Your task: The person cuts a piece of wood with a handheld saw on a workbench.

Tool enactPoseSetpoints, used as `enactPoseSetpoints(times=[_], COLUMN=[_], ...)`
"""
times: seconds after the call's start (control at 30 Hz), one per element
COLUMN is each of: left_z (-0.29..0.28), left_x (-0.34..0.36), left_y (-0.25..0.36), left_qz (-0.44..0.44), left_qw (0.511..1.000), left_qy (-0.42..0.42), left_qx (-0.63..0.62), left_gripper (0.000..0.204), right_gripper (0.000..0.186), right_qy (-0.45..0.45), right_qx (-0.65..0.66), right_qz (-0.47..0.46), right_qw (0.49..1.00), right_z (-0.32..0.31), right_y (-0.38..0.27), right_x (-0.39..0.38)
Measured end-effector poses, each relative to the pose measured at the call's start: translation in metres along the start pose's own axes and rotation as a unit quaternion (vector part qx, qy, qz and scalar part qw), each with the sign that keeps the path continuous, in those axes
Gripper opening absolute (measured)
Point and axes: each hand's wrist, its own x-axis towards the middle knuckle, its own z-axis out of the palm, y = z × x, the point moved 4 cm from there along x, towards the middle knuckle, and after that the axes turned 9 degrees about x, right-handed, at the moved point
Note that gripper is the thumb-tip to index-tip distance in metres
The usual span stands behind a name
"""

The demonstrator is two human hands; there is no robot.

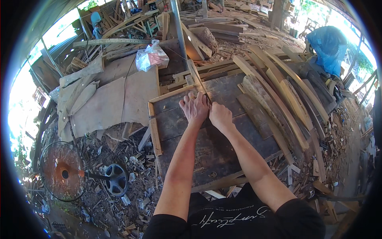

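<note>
Both hands are set close together on the dark workbench (215, 147), near its far edge. The left hand (194, 107) is pressed flat, fingers spread, beside a thin wooden strip (197, 79) that runs up and away from the bench. The right hand (221, 116) is curled at the strip's near end — whether it is actually pinched cannot be told. For a clean result, the strip is best kept pinned hard against the bench, fingers clear of its edge. A plastic bag (150, 55) lies beyond the bench — a fan (63, 171) left of it.
</note>
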Motion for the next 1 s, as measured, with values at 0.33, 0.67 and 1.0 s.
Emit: enactPoseSetpoints(times=[0.33, 0.67, 1.0], left_z=[-0.001, 0.003, 0.001], left_x=[0.000, -0.001, 0.001], left_y=[-0.004, -0.007, -0.002], left_qz=[0.015, 0.008, 0.011], left_qw=[1.000, 1.000, 1.000], left_qy=[0.027, 0.010, 0.016], left_qx=[0.002, 0.007, -0.009], left_gripper=[0.021, 0.022, 0.022], right_gripper=[0.024, 0.022, 0.022], right_qy=[-0.002, -0.014, 0.007], right_qx=[-0.019, 0.003, -0.009], right_qz=[-0.003, 0.010, 0.002], right_qw=[1.000, 1.000, 1.000], right_z=[-0.014, -0.009, -0.005], right_y=[-0.001, -0.007, 0.002], right_x=[-0.033, -0.026, -0.005])
